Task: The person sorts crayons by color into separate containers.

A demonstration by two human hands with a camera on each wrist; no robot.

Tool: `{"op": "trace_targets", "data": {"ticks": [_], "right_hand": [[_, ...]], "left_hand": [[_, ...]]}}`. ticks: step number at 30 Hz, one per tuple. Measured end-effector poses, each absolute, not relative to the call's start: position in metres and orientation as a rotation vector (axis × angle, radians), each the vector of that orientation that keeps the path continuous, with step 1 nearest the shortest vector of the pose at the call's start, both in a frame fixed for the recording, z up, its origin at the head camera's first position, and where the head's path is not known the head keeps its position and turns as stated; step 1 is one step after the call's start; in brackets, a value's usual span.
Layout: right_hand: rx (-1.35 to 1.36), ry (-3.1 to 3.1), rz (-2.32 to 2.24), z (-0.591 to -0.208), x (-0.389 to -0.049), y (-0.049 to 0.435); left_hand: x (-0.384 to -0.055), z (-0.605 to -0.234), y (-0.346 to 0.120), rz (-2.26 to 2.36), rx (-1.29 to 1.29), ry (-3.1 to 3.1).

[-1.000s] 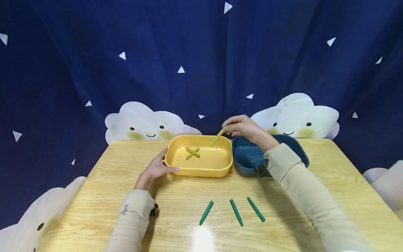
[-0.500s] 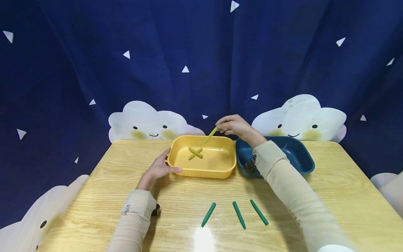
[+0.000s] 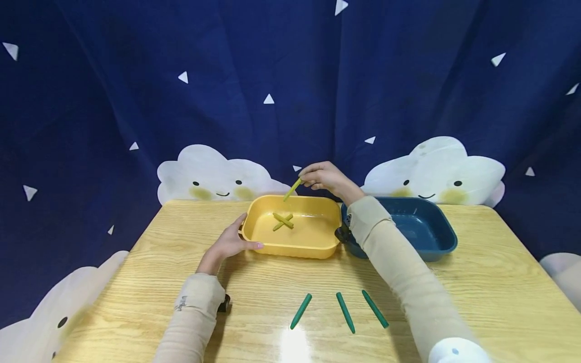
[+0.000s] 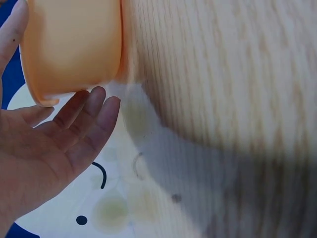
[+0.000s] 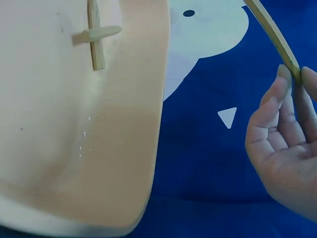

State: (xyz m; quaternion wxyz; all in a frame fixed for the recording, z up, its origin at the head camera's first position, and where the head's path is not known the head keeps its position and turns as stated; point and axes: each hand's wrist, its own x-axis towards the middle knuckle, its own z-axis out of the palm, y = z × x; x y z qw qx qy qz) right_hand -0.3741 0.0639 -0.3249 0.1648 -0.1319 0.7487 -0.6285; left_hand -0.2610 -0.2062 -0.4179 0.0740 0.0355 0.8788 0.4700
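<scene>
A yellow crayon (image 3: 292, 189) slants, raised near the far rim of the yellow tub (image 3: 295, 250), pinched by the right hand (image 3: 324, 179). Two crossed crayons (image 3: 283, 222) lie inside. The left hand (image 3: 228, 242), fingers spread, touches the tub's left end. Right of it stands a blue tub (image 3: 415, 224); nearer, three green crayons (image 3: 346, 312) lie on the table (image 3: 258, 290).

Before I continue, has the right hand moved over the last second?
Yes: the right hand, pinching a yellow stick, has shifted left in the head view, toward the left smiling cloud on the curtain.
</scene>
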Motion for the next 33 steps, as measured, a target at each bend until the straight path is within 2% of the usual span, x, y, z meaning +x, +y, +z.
{"op": "trace_targets", "data": {"ticks": [17,33], "right_hand": [[-0.254,2.060,-1.815,-0.358,-0.398,0.030],[-0.440,2.188,-1.428,-0.385,-0.399,0.014]], "left_hand": [[-0.263,-0.419,-0.208,1.426,0.100,2.620],[-0.262,-0.416,-0.206,1.454,0.108,2.613]]}}
